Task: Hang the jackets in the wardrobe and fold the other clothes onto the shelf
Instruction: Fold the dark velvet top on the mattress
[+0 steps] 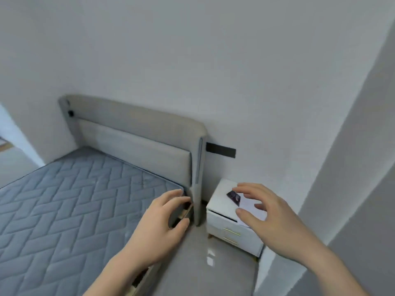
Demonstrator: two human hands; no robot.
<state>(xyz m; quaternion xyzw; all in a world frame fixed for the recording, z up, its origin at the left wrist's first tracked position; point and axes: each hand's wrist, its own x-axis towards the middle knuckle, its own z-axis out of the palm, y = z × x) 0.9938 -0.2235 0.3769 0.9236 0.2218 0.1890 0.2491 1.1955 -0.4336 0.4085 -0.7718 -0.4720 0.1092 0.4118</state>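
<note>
Both hands are raised in front of the body with nothing held: the left hand point(159, 227) is spread with loosely bent fingers, and the right hand point(265, 212) is likewise open, fingers fanned and relaxed. No jackets, other clothes, wardrobe or shelf are seen anywhere in view, so the task's things are judged to lie elsewhere in the room. The step in hand is best taken as a search; the gaze should be turned away from this corner until garments are found.

Under and left of the left hand, a grey mattress point(64, 199) quilted in a zigzag pattern is seen, backed by a padded fabric headboard point(136, 142). Beneath the right hand stands a white, boxy nightstand point(220, 218) carrying a dark card point(233, 197) and paper point(252, 207). The floor point(205, 263) looks glossy.
</note>
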